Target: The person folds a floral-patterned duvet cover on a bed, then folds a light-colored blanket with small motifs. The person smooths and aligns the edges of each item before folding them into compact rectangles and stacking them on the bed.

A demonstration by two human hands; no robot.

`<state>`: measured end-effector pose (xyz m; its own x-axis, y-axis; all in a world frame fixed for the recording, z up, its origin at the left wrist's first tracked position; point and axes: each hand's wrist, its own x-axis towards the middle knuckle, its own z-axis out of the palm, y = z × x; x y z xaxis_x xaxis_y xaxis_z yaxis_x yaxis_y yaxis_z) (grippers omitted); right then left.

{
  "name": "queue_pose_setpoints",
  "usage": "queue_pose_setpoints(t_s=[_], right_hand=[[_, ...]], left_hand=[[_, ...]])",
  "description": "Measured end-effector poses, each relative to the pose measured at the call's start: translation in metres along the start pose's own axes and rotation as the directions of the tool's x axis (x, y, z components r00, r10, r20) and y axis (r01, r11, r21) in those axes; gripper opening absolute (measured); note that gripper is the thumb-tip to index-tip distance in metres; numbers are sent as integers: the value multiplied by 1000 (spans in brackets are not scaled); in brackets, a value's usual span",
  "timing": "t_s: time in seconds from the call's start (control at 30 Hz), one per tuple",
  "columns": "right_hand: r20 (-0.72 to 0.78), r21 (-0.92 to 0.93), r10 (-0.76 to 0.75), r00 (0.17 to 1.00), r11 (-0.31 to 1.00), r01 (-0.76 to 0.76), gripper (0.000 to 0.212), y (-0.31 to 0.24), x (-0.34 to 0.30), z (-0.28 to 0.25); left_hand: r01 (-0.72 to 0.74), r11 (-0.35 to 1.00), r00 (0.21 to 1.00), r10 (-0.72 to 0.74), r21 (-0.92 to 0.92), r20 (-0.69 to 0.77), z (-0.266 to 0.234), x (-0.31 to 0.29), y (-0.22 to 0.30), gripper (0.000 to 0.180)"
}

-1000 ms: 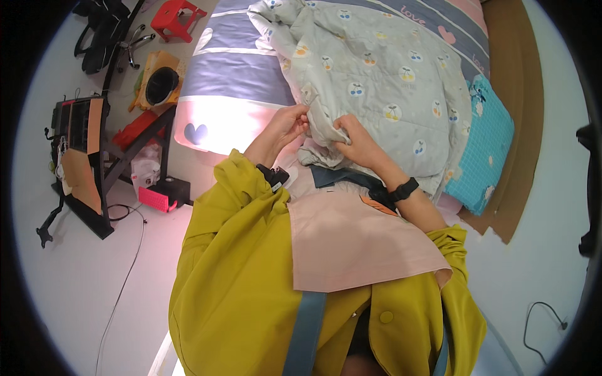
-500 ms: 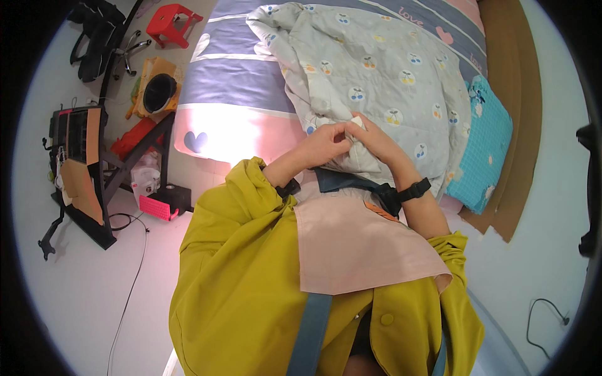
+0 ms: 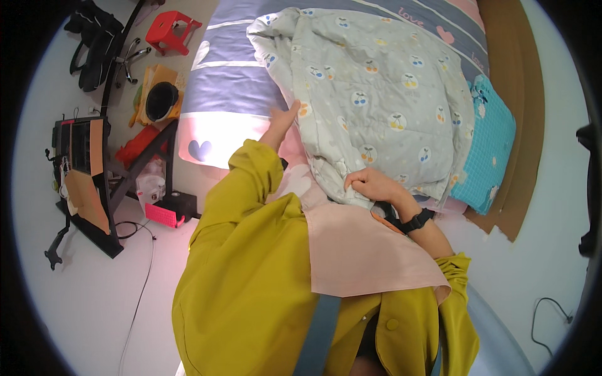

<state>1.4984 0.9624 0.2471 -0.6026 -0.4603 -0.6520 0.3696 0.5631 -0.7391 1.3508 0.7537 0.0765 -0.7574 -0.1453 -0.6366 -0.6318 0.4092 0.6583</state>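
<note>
A light grey quilt (image 3: 392,94) with cherry prints lies across the bed in front of me, its left edge folded over in a long strip. At the quilt's near end, my right hand (image 3: 373,184) is closed on the bunched corner, fingers curled into the fabric. My left hand (image 3: 284,123) reaches forward to the quilt's left edge, with thumb and fingers apart; its fingertips touch the fold. Under the quilt spreads a purple and pink striped bed sheet (image 3: 232,88) with heart prints.
A turquoise pillow (image 3: 492,150) lies right of the quilt, beside a brown cardboard panel (image 3: 523,119). Left of the bed stand a red stool (image 3: 169,31), a black bucket (image 3: 161,100) and a dark desk frame (image 3: 141,153). A cable (image 3: 141,288) trails across the floor.
My hands have parted. The left has moved forward and left along the quilt's edge; the right has come nearer to me with the corner, and the near fold is straighter.
</note>
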Motion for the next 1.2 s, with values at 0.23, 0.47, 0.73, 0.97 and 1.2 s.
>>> queue_pose_setpoints(t_s=[0.23,0.47,0.73,0.97,1.2], right_hand=[[40,59,12,999,998,-14,22,18,-3,-1],[-680,243,96,727,965,101,40,5,41,-56],[-530,76,-63,846,990,122,45,13,44,-50],[-461,-438,-206,863,899,-20,33,44,-20,-21],[-542,-387,-258,800,922,35,28,68,-47,-8]], left_hand=[[309,849,761,49,-428,647,29,3,0,47],[-686,698,620,411,208,668,14,-119,94,42],[-584,797,211,334,-156,919,3,-125,92,30],[-24,933,891,183,-358,416,-14,28,79,51],[43,984,962,5,-172,273,67,117,1,69]])
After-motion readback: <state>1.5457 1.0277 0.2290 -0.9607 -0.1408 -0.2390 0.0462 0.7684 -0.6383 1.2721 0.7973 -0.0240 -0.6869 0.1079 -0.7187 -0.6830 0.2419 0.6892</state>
